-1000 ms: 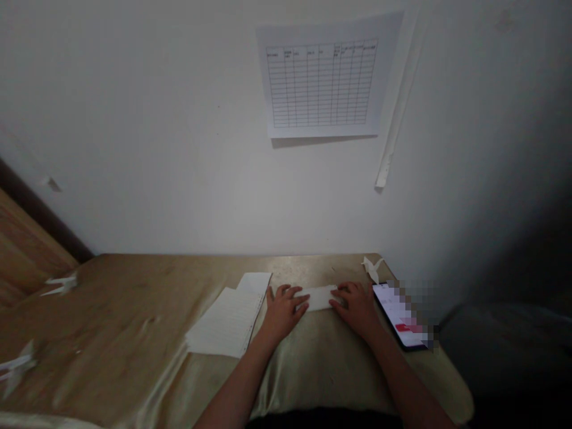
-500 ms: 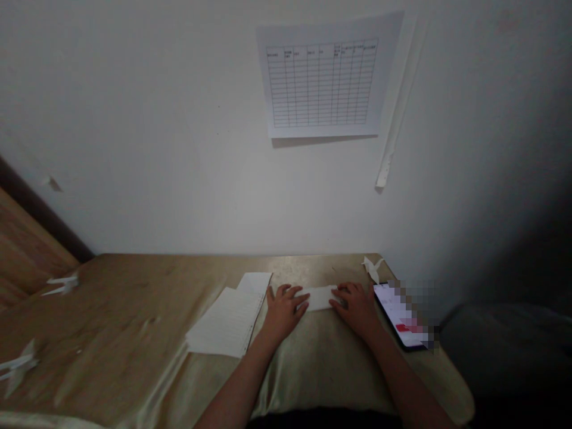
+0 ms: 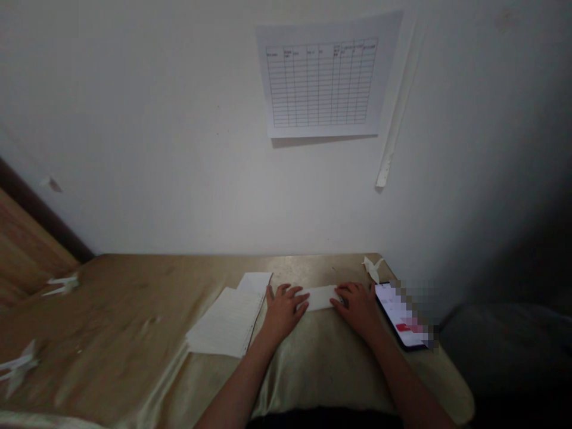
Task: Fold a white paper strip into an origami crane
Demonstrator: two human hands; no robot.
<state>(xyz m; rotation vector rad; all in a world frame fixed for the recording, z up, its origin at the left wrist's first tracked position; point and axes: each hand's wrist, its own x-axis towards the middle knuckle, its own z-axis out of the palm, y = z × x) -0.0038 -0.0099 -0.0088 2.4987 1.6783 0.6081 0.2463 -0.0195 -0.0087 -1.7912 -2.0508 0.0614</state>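
A narrow white folded paper [image 3: 320,297] lies crosswise near the middle of the table, between my hands. Its left end is between the thumb and fingers of my left hand [image 3: 285,310], whose other fingers are bent and spread. At the opposite end, my right hand [image 3: 358,308] holds the paper the same way, with thumb and forefinger at its edge. Both ends of the strip are partly hidden by fingers. Just left of my left hand lies a stack of lined paper sheets [image 3: 226,322] with punched holes along one edge.
A lit phone [image 3: 397,316], partly pixelated, lies right of my right hand. Behind it sits a folded paper bird [image 3: 372,269]. Two more white folded paper shapes, one far left [image 3: 63,284] and one nearer [image 3: 20,368], rest on the cloth. A printed table sheet [image 3: 322,83] hangs on the wall.
My right fingertips have shifted very slightly to the right along the paper's end. Everything else stays where it was.
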